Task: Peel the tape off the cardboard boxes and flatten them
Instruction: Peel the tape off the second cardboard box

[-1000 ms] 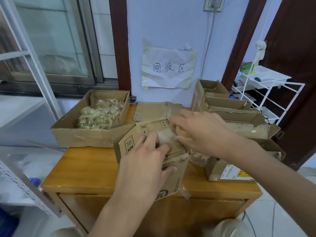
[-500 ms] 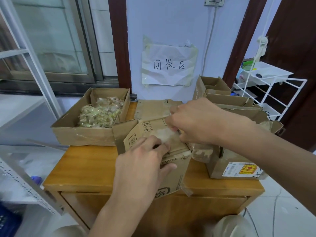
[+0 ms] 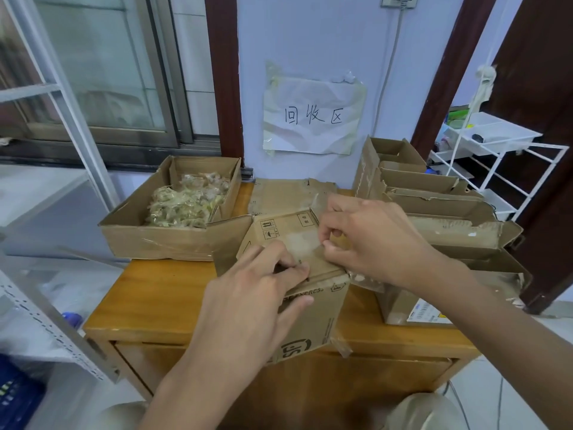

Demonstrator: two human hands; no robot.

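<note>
Your left hand [image 3: 248, 293] presses down on the near top edge of the small printed box [image 3: 307, 318], thumb against its front face and fingers curled over the top panel, so it is clamped on the box. The box sits at the front edge of the wooden bench [image 3: 155, 293], partly overhanging it. Your right hand [image 3: 369, 240] is just beyond, fingertips pinched together on the clear tape strip [image 3: 302, 243] that runs across the box top; a crumpled length of loosened tape [image 3: 366, 279] hangs under that wrist.

Judgement: the step in hand is lifting the tape end. Keep the left hand bearing down near the seam so the flap does not rise with the pull. Draw the tape low and back along its own line, slowly; a steep pull risks tearing the paper face or snapping the strip. Re-pinch closer to the peel line as it travels.

Further back left, an open box holds a tray of balled-up tape [image 3: 189, 200]. Back right stands a stack of opened boxes [image 3: 434, 193]. A paper sign [image 3: 313, 116] hangs on the wall.
</note>
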